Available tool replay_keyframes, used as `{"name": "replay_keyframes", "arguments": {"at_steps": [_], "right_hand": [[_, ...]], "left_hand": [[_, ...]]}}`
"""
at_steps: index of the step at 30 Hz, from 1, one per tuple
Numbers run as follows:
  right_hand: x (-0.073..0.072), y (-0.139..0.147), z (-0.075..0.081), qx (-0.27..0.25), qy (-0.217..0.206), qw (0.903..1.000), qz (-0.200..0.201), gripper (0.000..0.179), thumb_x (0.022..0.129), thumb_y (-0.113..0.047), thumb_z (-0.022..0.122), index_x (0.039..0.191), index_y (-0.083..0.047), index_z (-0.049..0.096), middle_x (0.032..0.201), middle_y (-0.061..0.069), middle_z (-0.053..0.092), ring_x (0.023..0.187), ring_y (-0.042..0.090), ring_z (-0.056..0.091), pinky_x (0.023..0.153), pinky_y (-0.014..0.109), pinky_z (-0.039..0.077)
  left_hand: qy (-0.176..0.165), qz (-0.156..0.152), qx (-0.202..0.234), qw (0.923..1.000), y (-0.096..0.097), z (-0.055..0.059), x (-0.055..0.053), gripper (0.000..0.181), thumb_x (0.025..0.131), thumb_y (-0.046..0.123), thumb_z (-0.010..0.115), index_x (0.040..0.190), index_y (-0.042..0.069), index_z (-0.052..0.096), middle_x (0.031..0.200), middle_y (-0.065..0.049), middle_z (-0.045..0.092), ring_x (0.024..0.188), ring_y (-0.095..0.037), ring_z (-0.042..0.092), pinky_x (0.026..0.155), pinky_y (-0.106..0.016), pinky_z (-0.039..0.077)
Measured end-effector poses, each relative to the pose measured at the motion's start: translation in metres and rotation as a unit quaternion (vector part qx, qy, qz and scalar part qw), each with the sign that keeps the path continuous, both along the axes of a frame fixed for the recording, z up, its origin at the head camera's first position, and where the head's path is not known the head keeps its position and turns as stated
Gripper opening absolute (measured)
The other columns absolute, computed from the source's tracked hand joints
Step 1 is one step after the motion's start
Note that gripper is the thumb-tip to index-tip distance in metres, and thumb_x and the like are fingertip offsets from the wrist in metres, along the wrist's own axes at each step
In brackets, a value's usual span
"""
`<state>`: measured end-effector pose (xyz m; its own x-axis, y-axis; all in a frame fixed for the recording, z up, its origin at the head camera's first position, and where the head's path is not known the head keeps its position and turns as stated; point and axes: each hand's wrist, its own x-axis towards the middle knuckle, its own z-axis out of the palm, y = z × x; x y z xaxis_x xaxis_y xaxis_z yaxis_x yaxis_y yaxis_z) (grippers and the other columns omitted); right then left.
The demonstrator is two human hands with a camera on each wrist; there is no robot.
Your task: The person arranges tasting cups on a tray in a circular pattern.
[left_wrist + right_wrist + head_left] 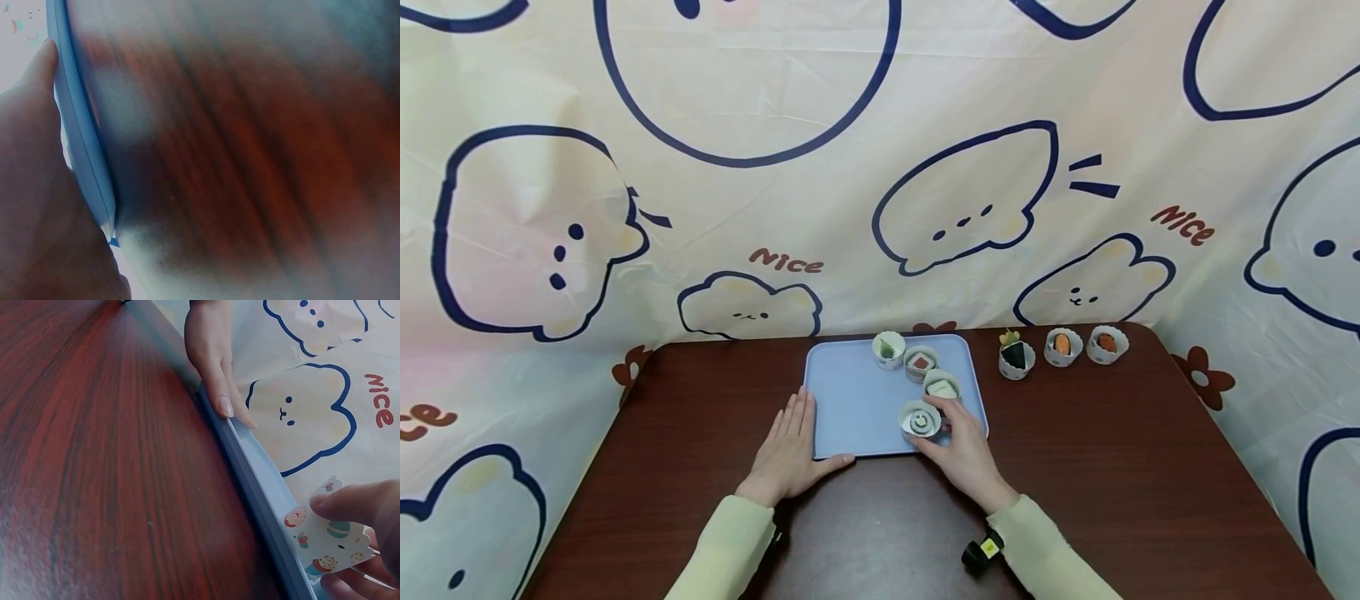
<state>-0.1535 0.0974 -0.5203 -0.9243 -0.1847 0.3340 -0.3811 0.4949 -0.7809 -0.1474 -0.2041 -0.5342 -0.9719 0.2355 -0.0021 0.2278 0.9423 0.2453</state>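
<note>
We see a table (1150,450) in wood grain, smooth and glossy where light catches it; a tray (850,392) of smooth, plastic-looking make; a held cup (310,548) of thin, paper-like stuff; a creased, cloth-like backdrop (820,200); and matt, soft-looking fabric sleeves (730,542)

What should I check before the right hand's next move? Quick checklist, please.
1. Left hand at the tray: ok, fingers straight along its left edge.
2. Right hand grip: ok, thumb and fingers pinch the front cup.
3. Front cup upright: ok.
4. Front cup's base resting on the tray: cannot tell.
5. Right hand free to reach elsewhere: not ok, occupied.
6. Three cups off the tray upright: ok.
</note>
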Motion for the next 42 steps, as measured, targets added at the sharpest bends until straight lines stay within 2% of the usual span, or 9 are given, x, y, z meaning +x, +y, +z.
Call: {"name": "replay_keyframes", "arguments": {"at_steps": [4,9,14,18,25,32,35,42], "right_hand": [[0.0,-0.002,-0.001,0.0,0.01,0.9999,-0.006,0.063,0.077,-0.011,0.091,0.133,-0.003,0.063,0.123,0.007,0.064,0.097,0.019,0.062,0.077,0.035,0.055],[0.001,-0.004,-0.002,-0.005,0.003,1.0,-0.005,0.063,0.077,-0.007,0.091,0.134,-0.001,0.063,0.124,0.008,0.062,0.107,0.023,0.063,0.085,0.039,0.057],[0.001,-0.005,-0.004,-0.007,0.007,0.9999,-0.004,0.063,0.078,-0.003,0.089,0.134,-0.001,0.062,0.126,0.008,0.06,0.112,0.025,0.063,0.088,0.038,0.056],[0.001,-0.005,-0.006,-0.019,0.016,0.9997,-0.001,0.063,0.077,0.001,0.088,0.134,-0.002,0.062,0.125,0.01,0.059,0.112,0.026,0.063,0.088,0.037,0.056],[0.0,-0.005,-0.006,-0.044,0.024,0.9987,0.005,0.064,0.076,0.006,0.087,0.134,-0.002,0.06,0.124,0.018,0.057,0.112,0.031,0.062,0.086,0.037,0.057],[0.0,-0.004,-0.006,-0.051,0.021,0.9985,-0.001,0.065,0.076,0.006,0.087,0.134,-0.001,0.059,0.123,0.018,0.056,0.114,0.033,0.061,0.087,0.039,0.057],[-0.001,-0.004,-0.006,-0.052,0.018,0.9985,-0.001,0.064,0.077,0.006,0.087,0.134,-0.001,0.059,0.123,0.017,0.056,0.114,0.032,0.06,0.087,0.037,0.056],[-0.003,-0.004,-0.006,-0.046,0.025,0.9986,-0.004,0.063,0.077,0.006,0.086,0.134,-0.001,0.06,0.123,0.018,0.057,0.113,0.031,0.061,0.087,0.038,0.057]], "left_hand": [[-0.003,0.001,-0.001,1.0,0.0,0.0,0.0,0.128,0.081,0.091,0.043,0.16,-0.005,0.012,0.168,-0.021,0.005,0.153,-0.035,0.007,0.121,-0.051,0.014],[-0.007,0.002,-0.001,1.0,0.001,0.001,0.0,0.128,0.081,0.09,0.044,0.16,-0.005,0.011,0.168,-0.021,0.004,0.154,-0.035,0.006,0.121,-0.051,0.013],[-0.008,0.003,-0.001,1.0,0.002,0.003,0.0,0.128,0.082,0.089,0.047,0.16,-0.005,0.012,0.167,-0.022,0.005,0.153,-0.035,0.006,0.121,-0.051,0.014],[-0.012,0.006,-0.013,0.9998,0.002,0.002,0.0,0.128,0.081,0.09,0.044,0.16,-0.005,0.011,0.168,-0.021,0.004,0.154,-0.034,0.004,0.121,-0.05,0.013],[-0.012,0.004,-0.005,0.9999,0.002,0.004,0.001,0.127,0.082,0.087,0.049,0.16,-0.006,0.011,0.167,-0.022,0.004,0.154,-0.035,0.005,0.121,-0.05,0.013],[-0.013,0.006,-0.012,0.9998,0.002,0.002,0.0,0.127,0.082,0.089,0.045,0.16,-0.005,0.01,0.168,-0.021,0.004,0.154,-0.034,0.005,0.121,-0.049,0.012],[-0.013,0.006,-0.01,0.9999,0.002,0.002,0.0,0.127,0.082,0.088,0.047,0.16,-0.005,0.011,0.167,-0.021,0.004,0.154,-0.034,0.005,0.121,-0.05,0.013],[-0.018,0.006,-0.004,0.9998,0.005,0.011,0.002,0.126,0.083,0.085,0.052,0.159,-0.007,0.014,0.167,-0.023,0.007,0.153,-0.037,0.008,0.121,-0.05,0.014]]}}
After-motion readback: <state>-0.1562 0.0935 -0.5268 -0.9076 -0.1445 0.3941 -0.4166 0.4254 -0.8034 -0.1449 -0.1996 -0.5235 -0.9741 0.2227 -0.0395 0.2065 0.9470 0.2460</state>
